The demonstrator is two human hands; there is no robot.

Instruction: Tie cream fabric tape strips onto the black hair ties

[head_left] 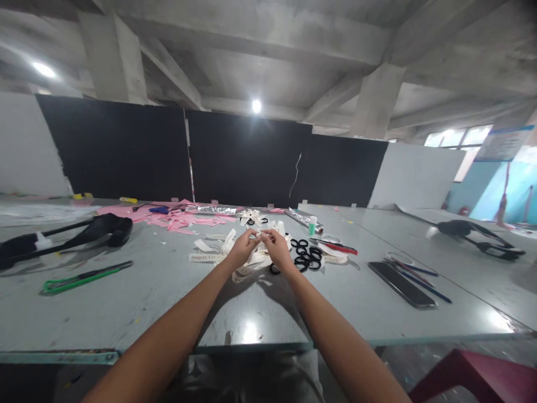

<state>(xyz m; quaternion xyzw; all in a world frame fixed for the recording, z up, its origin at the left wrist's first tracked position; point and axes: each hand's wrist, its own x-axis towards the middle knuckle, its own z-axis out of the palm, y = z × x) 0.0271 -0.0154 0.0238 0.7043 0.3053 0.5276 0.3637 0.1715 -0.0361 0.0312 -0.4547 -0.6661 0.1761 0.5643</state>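
Observation:
Over the middle of the table, my left hand (244, 246) and my right hand (274, 246) meet, fingertips pinched together. Between them shows a small bit of white strip (258, 234); its shape is mostly covered by the fingers. Cream ribbon strips with printed letters (205, 257) lie in a loose pile under and around both hands. Several black ring-shaped bands (308, 258) are heaped just right of my right hand. Behind the hands sits a small bunch of white looped strips (250, 216) with dark rings by it.
Right of the bands lie a red-handled tool (339, 247), a small green-and-white bottle (312, 225) and a phone (401, 284). A green-handled tool (86, 278) and black straps (111, 229) lie left. Pink scraps (176, 218) and foil rolls (216, 210) line the back.

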